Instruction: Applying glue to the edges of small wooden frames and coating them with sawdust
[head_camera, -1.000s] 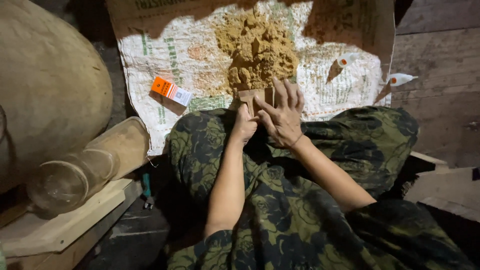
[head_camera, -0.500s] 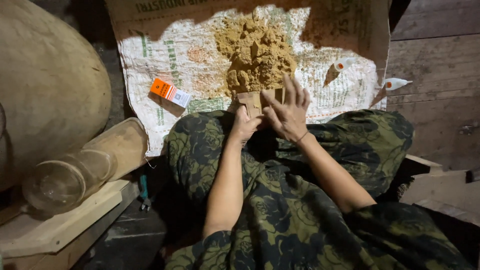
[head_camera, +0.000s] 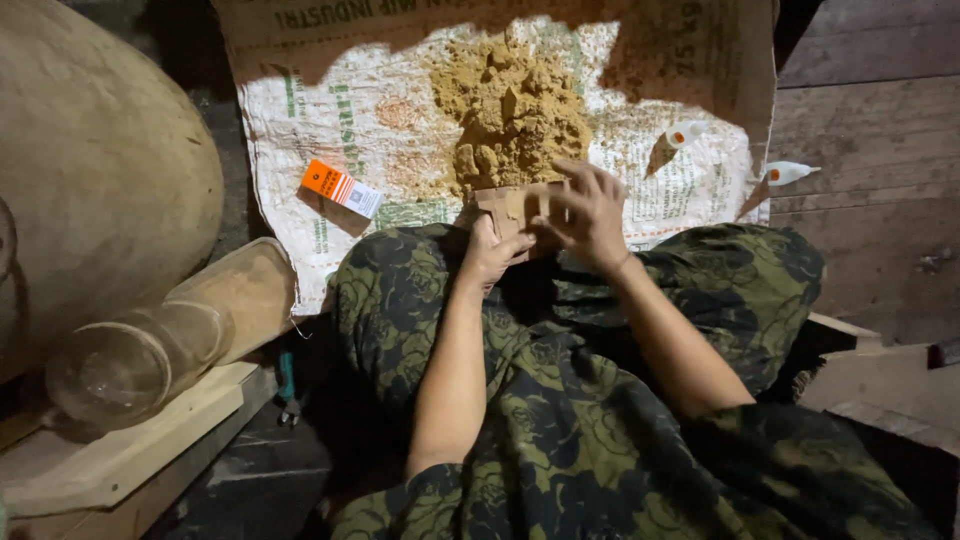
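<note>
Sawdust pile (head_camera: 515, 110) beyond wood piece (head_camera: 505, 208); orange box (head_camera: 341, 188) left.

We are in a rough craft workshop, seated low on a dark wooden plank floor (head_camera: 870, 130). A heap of tan clay (head_camera: 515, 110) lies on a spread woven sack (head_camera: 340, 110), with a large rounded clay-coloured vessel (head_camera: 100, 180) and wooden boards (head_camera: 130, 450) beside us.

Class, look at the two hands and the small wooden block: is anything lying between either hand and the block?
Nothing visible does. The left hand grips the wooden block from below and the right hand lies across its right side, fingers spread over it. The clay heap sits just beyond, on the woven sack.
</note>
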